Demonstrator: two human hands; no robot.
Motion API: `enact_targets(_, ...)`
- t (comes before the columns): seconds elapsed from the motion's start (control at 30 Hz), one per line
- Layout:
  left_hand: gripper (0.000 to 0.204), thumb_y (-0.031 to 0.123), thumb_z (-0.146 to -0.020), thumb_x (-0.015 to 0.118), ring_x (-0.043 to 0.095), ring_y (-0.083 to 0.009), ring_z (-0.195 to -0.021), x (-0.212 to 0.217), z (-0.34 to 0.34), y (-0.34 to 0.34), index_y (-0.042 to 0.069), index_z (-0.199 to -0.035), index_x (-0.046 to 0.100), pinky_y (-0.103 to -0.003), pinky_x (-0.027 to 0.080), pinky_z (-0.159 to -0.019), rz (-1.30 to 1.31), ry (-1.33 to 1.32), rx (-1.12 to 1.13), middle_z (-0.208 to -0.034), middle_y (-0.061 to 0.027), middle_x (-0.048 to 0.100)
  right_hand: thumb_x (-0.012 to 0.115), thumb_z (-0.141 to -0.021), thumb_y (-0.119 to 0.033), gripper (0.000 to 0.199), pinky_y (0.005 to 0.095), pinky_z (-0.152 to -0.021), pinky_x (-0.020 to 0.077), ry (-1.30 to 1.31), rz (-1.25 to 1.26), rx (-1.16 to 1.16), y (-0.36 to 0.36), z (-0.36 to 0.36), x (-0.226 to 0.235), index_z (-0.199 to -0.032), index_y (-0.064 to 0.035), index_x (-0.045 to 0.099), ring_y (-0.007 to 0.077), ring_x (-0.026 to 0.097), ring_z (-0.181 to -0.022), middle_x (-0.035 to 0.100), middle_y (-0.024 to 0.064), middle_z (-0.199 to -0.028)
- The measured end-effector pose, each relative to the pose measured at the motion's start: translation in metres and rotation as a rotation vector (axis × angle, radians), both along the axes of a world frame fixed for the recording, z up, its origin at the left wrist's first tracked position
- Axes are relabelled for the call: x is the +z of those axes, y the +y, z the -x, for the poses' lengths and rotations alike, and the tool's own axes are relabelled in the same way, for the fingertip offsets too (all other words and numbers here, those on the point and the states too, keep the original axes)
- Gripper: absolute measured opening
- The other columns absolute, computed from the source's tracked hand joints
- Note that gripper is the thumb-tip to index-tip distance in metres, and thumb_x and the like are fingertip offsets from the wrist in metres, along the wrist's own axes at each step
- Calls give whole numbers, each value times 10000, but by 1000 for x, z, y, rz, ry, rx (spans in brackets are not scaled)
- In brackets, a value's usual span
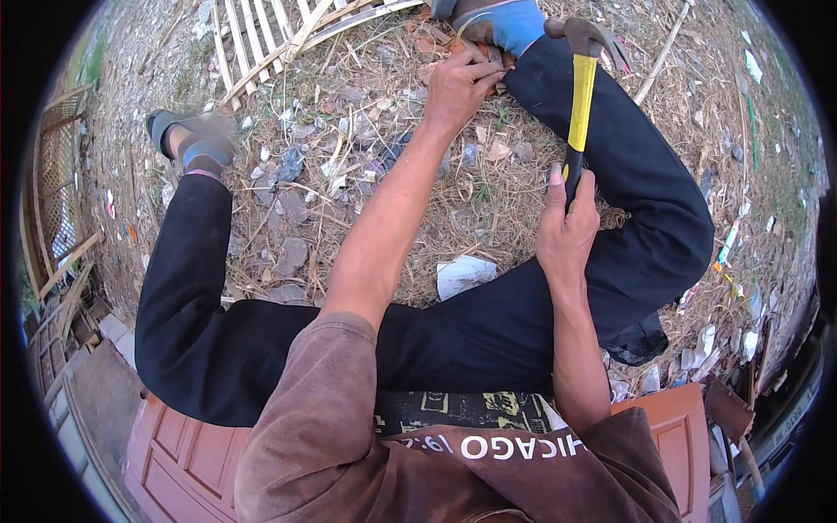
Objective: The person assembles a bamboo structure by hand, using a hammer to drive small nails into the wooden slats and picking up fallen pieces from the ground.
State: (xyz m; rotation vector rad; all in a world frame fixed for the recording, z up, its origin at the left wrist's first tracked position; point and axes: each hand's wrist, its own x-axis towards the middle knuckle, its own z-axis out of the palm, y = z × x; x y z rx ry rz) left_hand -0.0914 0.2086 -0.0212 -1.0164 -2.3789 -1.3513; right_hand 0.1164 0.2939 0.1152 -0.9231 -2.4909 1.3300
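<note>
hammer (579, 96), yellow-handled, claw head raised over the straw-strewn ground; right hand (565, 228) fingers clamped low on its grip; head-heavy, stiff, i'd judge; left hand (459, 85) fingers pinched together on something small, unclear, by the blue shoe (514, 24).

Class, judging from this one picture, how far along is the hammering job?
Done: nothing finished is visible. In hand: the right hand grips a raised yellow-handled hammer; the left hand pins something small, mostly hidden, on the ground by the blue shoe. Left: the strike itself.

Yellow-handled claw hammer (581, 96) stands upright, dark head raised over the bent knee.
</note>
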Motion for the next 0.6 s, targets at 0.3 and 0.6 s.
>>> enact_targets(0.3, 133, 56, -836, 769, 706, -168, -652, -4, -1, 0, 16, -963, 767, -304, 557, -610, 1, -11, 2, -846, -64, 698, 556, -1026, -194, 194, 503, -551, 411, -162, 64, 34, -3, -3, -19, -964, -27, 482, 432, 602, -605, 573, 214, -659)
enact_targets(0.6, 205, 168, -857, 801, 693, -134, -766, 22, -8, 0, 6, -979, 767, -281, 535, -689, -147, -400, 78, -869, -50, 732, 600, -1016, -220, 242, 387, -578, 414, -61, 245, -78, 8, 1, -33, -914, -14, 523, 208, 509, -573, 522, 91, -646)
